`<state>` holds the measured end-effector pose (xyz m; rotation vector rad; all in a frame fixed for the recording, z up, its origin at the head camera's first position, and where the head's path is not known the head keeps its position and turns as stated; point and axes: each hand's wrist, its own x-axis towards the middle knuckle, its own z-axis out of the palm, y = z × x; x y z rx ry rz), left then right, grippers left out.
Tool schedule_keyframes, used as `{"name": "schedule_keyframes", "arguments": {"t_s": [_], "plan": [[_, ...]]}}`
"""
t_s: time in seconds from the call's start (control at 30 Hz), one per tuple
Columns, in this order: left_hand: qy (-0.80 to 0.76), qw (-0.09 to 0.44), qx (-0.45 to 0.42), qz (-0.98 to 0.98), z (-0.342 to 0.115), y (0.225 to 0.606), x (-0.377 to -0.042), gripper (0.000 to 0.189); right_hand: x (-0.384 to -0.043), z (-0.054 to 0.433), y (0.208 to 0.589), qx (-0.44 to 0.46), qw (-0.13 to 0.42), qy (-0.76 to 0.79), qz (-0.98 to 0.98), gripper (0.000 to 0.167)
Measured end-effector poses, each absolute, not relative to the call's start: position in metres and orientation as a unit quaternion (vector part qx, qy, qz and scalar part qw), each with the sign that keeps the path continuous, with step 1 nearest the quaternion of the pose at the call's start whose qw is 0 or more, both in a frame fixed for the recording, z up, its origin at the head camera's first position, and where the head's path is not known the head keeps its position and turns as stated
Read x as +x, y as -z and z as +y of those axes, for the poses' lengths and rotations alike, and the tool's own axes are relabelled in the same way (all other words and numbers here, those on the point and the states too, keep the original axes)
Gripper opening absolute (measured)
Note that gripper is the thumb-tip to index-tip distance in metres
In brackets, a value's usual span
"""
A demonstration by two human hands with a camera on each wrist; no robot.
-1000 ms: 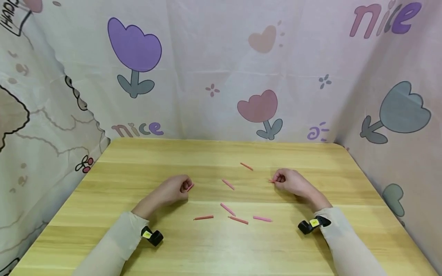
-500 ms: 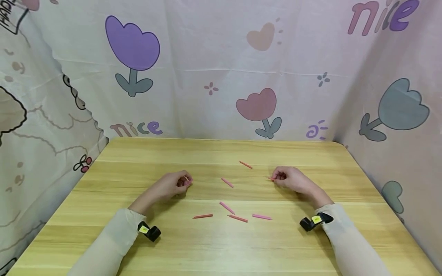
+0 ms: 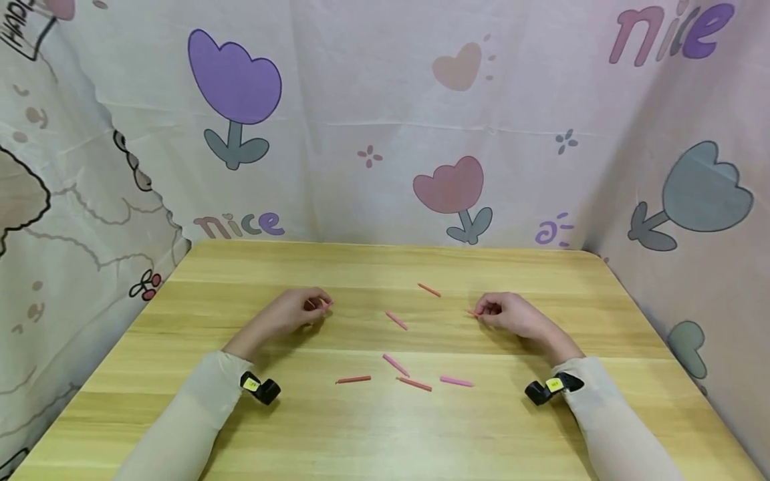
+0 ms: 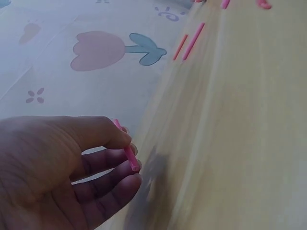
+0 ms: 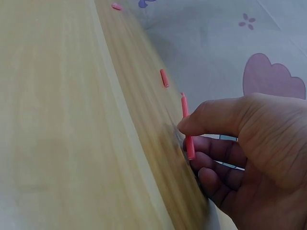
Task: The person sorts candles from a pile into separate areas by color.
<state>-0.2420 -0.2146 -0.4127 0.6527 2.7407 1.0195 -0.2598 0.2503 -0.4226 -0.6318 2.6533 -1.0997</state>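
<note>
My left hand (image 3: 297,309) pinches a thin pink candle (image 4: 130,157) between thumb and fingers, over the left part of the table. The candle slants across the fingertips in the left wrist view. On the other side, my right hand (image 3: 510,315) holds a coral-red candle (image 5: 185,106) by thumb and fingertips, its wick end pointing away from the palm. Between the hands lie a red candle (image 3: 430,290) and a pink candle (image 3: 396,321). Closer to me are two more pink candles (image 3: 457,381) and two red candles (image 3: 353,380), all flat on the wood.
The light wooden table (image 3: 385,434) runs back to a printed cloth (image 3: 337,180) hanging behind it. More cloth hangs along the left and right sides. A small black camera sits on each wrist, over pale sleeves (image 3: 186,414).
My left hand has moved away from me and slightly left, carrying the pink candle, whose angle has changed. My right hand stays almost in place. The loose candles lie as before.
</note>
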Motion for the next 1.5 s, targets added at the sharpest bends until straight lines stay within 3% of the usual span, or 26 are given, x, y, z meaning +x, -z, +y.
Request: {"name": "schedule_keyframes", "arguments": {"t_s": [0.37,1.5], "plan": [[-0.362,0.075,0.186,0.91,-0.226,0.417,-0.254,0.018,-0.258,0.251,0.424,-0.21,0.093,0.368,0.901,0.006],[-0.305,-0.025,0.208,0.929,-0.236,0.447,-0.274,0.016,-0.26,0.245,0.429,-0.195,0.063,0.348,0.915,0.004]]}}
